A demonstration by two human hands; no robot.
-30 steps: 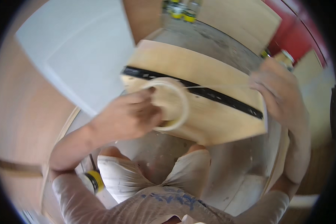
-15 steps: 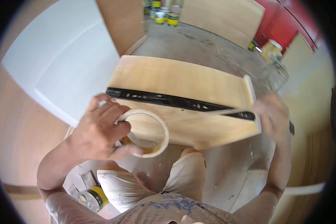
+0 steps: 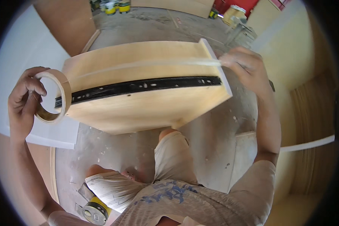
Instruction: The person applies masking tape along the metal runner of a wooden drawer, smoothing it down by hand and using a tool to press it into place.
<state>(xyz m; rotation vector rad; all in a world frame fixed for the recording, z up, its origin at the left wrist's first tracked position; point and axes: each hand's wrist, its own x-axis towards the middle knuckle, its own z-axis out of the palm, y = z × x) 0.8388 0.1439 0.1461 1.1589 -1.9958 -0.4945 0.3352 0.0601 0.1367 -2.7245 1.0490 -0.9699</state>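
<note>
A roll of pale masking tape (image 3: pixel 66 92) hangs in my left hand (image 3: pixel 23 100), the fingers hooked through its ring. My right hand (image 3: pixel 248 69) pinches the free end of the tape at the right. Between the two hands a tape strip (image 3: pixel 150 64) is pulled out long, slightly blurred. It runs over the side of a light wooden drawer-like box (image 3: pixel 135 113). Along that side lies a black drawer slide (image 3: pixel 139 86) with slots in it. The strip passes on the far side of the slide; whether it touches the wood I cannot tell.
A large white panel (image 3: pixel 20 49) stands at the left beside a brown board (image 3: pixel 66 26). Paint cans (image 3: pixel 123 6) are at the far side. A yellow-black can (image 3: pixel 96 211) stands by my leg. Wooden panels (image 3: pixel 312 113) rise at the right.
My left hand has drawn the roll away to the left, so the strip is longer. The strip has shifted from across the slide's right end to beyond it. The view has turned too.
</note>
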